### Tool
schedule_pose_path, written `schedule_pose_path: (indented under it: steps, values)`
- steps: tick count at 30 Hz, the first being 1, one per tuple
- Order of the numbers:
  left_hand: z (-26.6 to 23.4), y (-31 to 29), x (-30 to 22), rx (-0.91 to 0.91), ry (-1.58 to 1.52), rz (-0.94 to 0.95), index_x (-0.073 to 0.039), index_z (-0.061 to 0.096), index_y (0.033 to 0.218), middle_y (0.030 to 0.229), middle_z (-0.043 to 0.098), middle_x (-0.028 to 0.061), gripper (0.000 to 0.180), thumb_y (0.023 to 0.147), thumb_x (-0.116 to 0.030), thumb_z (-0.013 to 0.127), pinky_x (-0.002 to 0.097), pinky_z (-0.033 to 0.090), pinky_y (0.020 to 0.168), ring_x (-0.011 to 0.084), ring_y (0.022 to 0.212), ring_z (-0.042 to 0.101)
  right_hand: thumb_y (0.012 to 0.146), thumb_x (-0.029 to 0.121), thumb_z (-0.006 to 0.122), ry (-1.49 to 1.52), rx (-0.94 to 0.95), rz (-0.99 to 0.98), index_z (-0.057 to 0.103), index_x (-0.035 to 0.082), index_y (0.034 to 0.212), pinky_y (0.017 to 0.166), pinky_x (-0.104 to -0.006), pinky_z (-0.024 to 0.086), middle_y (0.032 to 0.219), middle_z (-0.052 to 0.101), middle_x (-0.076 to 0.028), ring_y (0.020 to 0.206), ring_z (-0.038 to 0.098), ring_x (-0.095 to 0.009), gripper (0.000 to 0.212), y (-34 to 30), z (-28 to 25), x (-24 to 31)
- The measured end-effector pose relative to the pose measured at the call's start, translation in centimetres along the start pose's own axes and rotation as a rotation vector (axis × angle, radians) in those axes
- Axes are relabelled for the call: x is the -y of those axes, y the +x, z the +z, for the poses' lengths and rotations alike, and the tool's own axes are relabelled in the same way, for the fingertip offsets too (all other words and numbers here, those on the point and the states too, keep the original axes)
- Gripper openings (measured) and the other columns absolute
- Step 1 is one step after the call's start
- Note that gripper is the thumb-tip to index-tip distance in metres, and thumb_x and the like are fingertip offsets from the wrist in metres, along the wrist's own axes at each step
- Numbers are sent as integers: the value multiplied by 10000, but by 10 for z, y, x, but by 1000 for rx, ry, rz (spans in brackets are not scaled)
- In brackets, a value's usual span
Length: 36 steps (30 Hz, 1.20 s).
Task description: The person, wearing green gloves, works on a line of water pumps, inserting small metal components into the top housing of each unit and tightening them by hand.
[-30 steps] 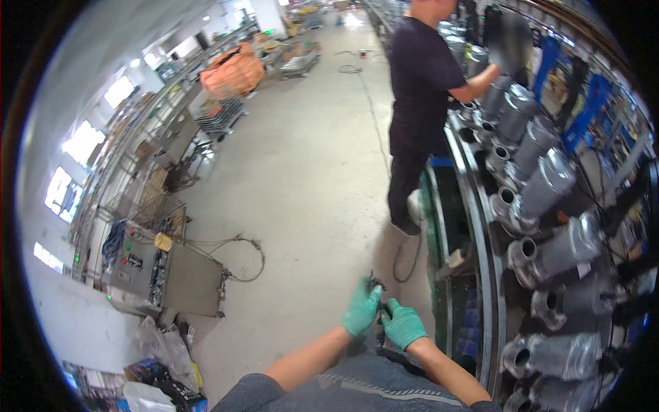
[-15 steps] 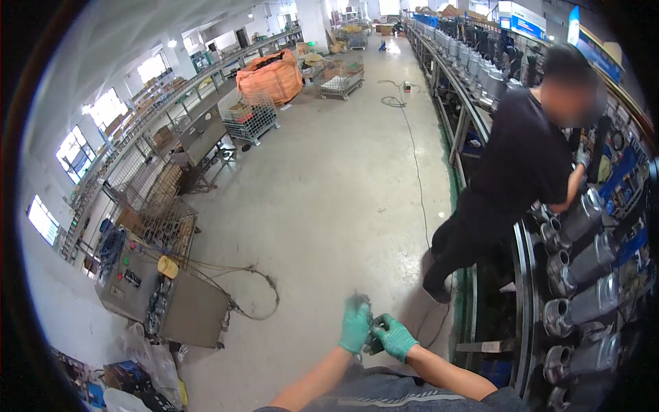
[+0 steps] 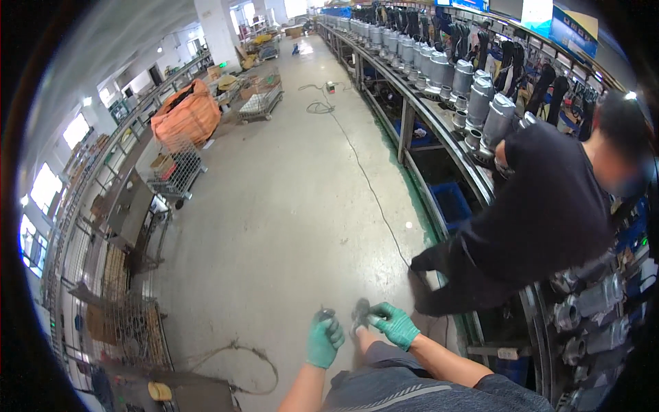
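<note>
Fingers (image 3: 376, 317) around small dark part (image 3: 360, 310)

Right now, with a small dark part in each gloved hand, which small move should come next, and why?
Probably bring the left hand toward the right hand. Each grips a small dark part, and a gap remains between them above the knee. What the parts are is too blurred to tell.

Left glove (image 3: 324, 338): we wear a teal-green, close-fitting coated work glove, wrinkled at the knuckles, ending at the wrist.
Right glove (image 3: 394, 323): ours matches it, the same teal-green and snug over the fingers, with a short cuff.
Forearms: ours are bare past both cuffs, with no sleeve showing.
Lap garment (image 3: 412, 384): we wear blue-grey cloth with a thin pale stripe running across it.
</note>
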<state>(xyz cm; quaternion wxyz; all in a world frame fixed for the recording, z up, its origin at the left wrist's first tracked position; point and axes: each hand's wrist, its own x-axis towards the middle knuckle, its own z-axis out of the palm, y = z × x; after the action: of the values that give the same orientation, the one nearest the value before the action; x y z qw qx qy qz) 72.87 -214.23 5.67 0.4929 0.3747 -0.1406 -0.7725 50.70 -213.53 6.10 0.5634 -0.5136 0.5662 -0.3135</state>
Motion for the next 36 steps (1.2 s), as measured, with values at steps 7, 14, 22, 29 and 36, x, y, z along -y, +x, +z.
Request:
schedule_pose_path:
  steps: [7,14,22,29,36]
  values:
    - [19,130,-144,-100,92,180,-178,550,1094,714,401,-50,229,904,-184,677,234,286,439,88,545,356,984,201,613,153,-72,-49,624,14,1218,702,-305,546,1065,713,-112,821,648,-146,300,219,-57,35]
    - [50,310,-246,-93,-66,254,-181,614,949,662,411,-47,228,995,-404,618,236,278,381,88,478,356,984,212,574,192,-29,23,581,6,1292,736,-313,559,1164,696,-98,827,660,-156,371,405,-134,118]
    - [100,586,-325,-25,153,128,-145,591,964,620,405,-22,257,967,-397,641,265,299,395,109,470,369,974,106,566,32,-583,225,607,43,1237,605,-303,545,1004,720,-104,689,646,-146,273,553,-256,44]
    - [205,810,-418,246,208,-50,-140,568,916,606,368,-30,220,931,-335,670,257,291,402,103,471,354,977,65,549,11,-841,403,597,69,1168,569,-315,526,874,697,-88,637,600,-145,197,615,-338,86]
    - [294,1000,-456,369,351,-146,-172,483,759,574,315,-49,387,962,-462,639,248,275,393,93,465,329,1006,89,546,212,-1047,445,568,36,1144,584,-317,527,884,686,-86,637,588,-149,149,732,-384,90]
